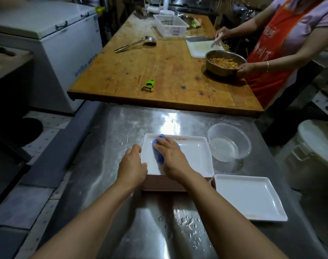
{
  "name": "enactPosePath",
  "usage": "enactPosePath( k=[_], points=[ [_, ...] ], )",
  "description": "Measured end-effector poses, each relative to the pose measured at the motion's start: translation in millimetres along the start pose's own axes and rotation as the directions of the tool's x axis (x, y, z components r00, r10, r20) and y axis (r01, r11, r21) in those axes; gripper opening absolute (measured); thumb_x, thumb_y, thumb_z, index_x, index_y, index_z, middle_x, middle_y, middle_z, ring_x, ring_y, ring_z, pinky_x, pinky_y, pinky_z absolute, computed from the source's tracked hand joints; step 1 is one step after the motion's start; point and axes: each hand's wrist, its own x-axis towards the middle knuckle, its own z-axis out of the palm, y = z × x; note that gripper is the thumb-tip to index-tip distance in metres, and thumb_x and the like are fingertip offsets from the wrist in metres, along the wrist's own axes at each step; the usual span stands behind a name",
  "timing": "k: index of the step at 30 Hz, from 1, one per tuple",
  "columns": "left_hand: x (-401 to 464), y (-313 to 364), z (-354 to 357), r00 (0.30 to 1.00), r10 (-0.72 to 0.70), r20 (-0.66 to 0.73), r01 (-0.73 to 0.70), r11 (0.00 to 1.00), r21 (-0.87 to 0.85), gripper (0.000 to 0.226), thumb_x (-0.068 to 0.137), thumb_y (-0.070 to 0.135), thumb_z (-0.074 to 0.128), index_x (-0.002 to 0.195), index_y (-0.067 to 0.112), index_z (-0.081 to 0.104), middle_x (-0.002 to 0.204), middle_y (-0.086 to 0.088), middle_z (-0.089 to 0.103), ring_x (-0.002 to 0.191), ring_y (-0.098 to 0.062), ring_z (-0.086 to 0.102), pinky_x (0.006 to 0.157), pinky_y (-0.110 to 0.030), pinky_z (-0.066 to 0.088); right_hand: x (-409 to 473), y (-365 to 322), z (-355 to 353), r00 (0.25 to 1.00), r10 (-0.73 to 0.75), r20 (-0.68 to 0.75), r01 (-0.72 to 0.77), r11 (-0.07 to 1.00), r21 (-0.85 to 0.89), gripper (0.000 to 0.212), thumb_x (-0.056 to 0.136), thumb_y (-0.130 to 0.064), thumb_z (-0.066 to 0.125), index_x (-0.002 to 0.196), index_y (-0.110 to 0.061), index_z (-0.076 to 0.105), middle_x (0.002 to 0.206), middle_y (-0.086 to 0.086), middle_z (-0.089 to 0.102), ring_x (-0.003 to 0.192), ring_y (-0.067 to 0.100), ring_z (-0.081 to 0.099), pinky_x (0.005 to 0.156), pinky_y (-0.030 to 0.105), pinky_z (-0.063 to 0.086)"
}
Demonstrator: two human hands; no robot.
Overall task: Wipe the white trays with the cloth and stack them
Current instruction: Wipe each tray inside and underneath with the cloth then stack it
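A white square tray (195,156) lies on top of a stack of trays with brown sides (165,183) on the steel counter. My right hand (171,156) presses a blue cloth (158,156) onto the tray's left part, fingers curled over it. My left hand (132,165) grips the tray's left edge. A second white tray (249,198) lies alone on the counter to the right of the stack.
A clear plastic bowl of water (228,144) stands just right of the stack. Water drops (185,221) sit on the steel counter (110,146). Beyond is a wooden table (159,71) with a green peeler (149,85), a ladle and a basket. Another person (283,43) works at its right side.
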Motion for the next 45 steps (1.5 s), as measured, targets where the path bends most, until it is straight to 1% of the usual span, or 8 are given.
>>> enactPosePath(
  k=[9,10,13,19,26,32,40,45],
  points=[
    [-1,3,-2,1.000,0.011,0.016,-0.012,0.999,0.047,0.026,0.080,0.008,0.059,0.102,0.011,0.044,0.103,-0.011,0.056,0.090,-0.028,0.053,0.071,-0.032,0.040,-47,29,-17,0.995,-0.022,0.095,0.010,0.992,0.127,0.036,0.078,0.016,0.050,0.093,-0.010,0.071,0.110,0.007,0.061,0.102,0.022,0.048,0.100,0.023,0.036],
    [-2,4,-2,1.000,0.011,0.015,-0.012,0.999,0.051,0.027,0.080,0.008,0.059,0.103,0.011,0.045,0.105,-0.010,0.056,0.091,-0.028,0.053,0.072,-0.033,0.040,-51,34,-20,0.994,0.035,0.100,-0.046,0.993,0.110,0.033,0.078,0.016,0.050,0.082,-0.012,0.067,0.096,0.004,0.056,0.088,0.022,0.044,0.097,0.022,0.014],
    [-4,8,-4,1.000,0.003,0.018,-0.005,0.996,0.090,0.031,0.082,0.010,0.060,0.110,0.010,0.047,0.114,-0.010,0.053,0.098,-0.028,0.053,0.077,-0.034,0.042,-62,42,-33,1.000,0.022,0.007,-0.022,0.999,-0.045,0.018,0.083,0.013,0.045,0.074,0.000,0.054,0.078,0.008,0.046,0.067,0.016,0.034,0.062,0.031,0.022],
    [-22,22,3,0.977,0.190,-0.092,-0.146,0.923,0.357,0.058,0.086,0.037,0.060,0.137,0.021,0.038,0.128,-0.003,0.043,0.117,-0.022,0.041,0.084,-0.036,0.041,-77,39,-56,0.920,0.365,-0.144,-0.364,0.931,0.036,0.037,0.087,0.005,0.048,0.115,-0.010,0.066,0.127,0.008,0.055,0.118,0.025,0.047,0.096,0.033,0.037],
    [-37,36,35,0.847,0.476,0.237,-0.529,0.711,0.464,0.046,0.088,0.040,0.056,0.131,0.025,0.047,0.146,0.002,0.033,0.135,-0.019,0.026,0.106,-0.037,0.023,-115,45,-68,0.776,0.484,-0.405,-0.403,0.874,0.272,0.041,0.075,0.016,0.057,0.110,-0.001,0.068,0.123,0.012,0.062,0.114,0.026,0.056,0.096,0.019,0.037],
    [-47,39,31,0.734,0.675,0.076,-0.653,0.670,0.354,0.016,0.068,0.001,0.076,0.082,0.007,0.071,0.090,-0.007,0.071,0.085,-0.025,0.068,0.052,-0.037,0.054,-132,45,-68,0.700,0.545,-0.462,-0.403,0.835,0.375,0.041,0.071,0.021,0.049,0.100,0.002,0.071,0.110,0.012,0.066,0.098,0.012,0.054,0.083,0.009,0.036],
    [-40,42,28,0.839,0.526,0.136,-0.524,0.717,0.460,0.016,0.089,0.026,0.052,0.096,0.022,0.066,0.095,0.004,0.068,0.094,-0.020,0.064,0.063,-0.026,0.036,-136,43,-74,0.641,0.600,-0.479,-0.395,0.793,0.464,0.048,0.070,0.022,0.044,0.104,0.000,0.070,0.107,0.007,0.065,0.098,0.013,0.053,0.083,-0.001,0.030],
    [-47,51,16,0.814,0.557,0.163,-0.559,0.678,0.478,0.022,0.049,0.006,0.082,0.059,0.019,0.067,0.052,0.001,0.063,0.047,-0.024,0.061,0.044,-0.021,0.030,-137,41,-77,0.640,0.627,-0.443,-0.410,0.767,0.493,0.048,0.074,0.020,0.044,0.109,-0.001,0.068,0.119,0.011,0.064,0.108,0.020,0.057,0.090,0.010,0.034]
  ],
)
